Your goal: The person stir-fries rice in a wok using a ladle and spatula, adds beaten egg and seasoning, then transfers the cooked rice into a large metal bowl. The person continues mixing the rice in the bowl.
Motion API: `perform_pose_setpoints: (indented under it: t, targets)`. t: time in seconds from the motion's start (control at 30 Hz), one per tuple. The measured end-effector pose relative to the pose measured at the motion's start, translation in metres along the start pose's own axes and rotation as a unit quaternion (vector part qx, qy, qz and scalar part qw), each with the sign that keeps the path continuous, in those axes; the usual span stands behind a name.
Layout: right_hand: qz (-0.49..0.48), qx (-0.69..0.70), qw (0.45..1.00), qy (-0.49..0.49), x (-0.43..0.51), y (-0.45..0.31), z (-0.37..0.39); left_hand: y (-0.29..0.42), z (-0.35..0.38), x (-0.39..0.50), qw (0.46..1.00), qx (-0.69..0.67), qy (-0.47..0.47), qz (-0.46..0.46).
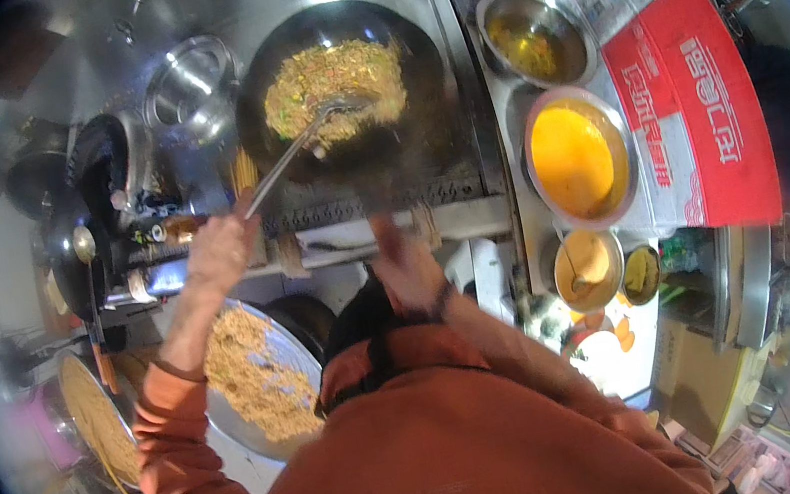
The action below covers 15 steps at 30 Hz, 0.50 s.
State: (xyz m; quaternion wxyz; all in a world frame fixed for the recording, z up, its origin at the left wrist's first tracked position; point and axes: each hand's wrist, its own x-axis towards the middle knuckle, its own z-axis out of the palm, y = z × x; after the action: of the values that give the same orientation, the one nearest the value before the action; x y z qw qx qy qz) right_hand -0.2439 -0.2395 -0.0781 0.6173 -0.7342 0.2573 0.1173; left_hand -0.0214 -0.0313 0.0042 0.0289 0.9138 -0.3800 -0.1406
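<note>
A dark wok (425,53) sits at the stove, holding a mass of fried rice (309,69) with green and yellow bits. My left hand (218,255) grips the handle of a long-handled metal wok utensil (287,154). Its head rests in the rice; I cannot tell whether it is a ladle or a spatula. My right hand (410,275), blurred, is closed around the wok's handle (386,237) at the stove's front edge. The lower part of that handle is hidden by my fingers.
Right of the stove stand a steel bowl (585,61) of oily liquid, a bowl of yellow-orange liquid (571,154) and a smaller bowl with a spoon (584,270). A printed cardboard sheet (714,119) flanks them. Steel bowls (190,82) lie left; a rice-filled basin (279,449) stands below.
</note>
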Motion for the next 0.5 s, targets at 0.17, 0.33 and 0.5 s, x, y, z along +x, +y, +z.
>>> perform_pose_setpoints:
  t: [0.17,0.33,0.5]
  targets:
    - [0.057,0.029,0.998,-0.007,-0.065,0.031,0.002,0.01,0.01,-0.017,0.998,-0.018,-0.008,-0.055]
    - [0.073,0.167,0.983,-0.039,0.059,0.025,-0.017,-0.028,-0.018,-0.055,0.993,-0.113,-0.045,0.008]
    - [0.071,0.098,0.991,0.053,0.143,0.037,0.023,-0.074,0.003,0.038,1.0,0.009,-0.011,-0.025]
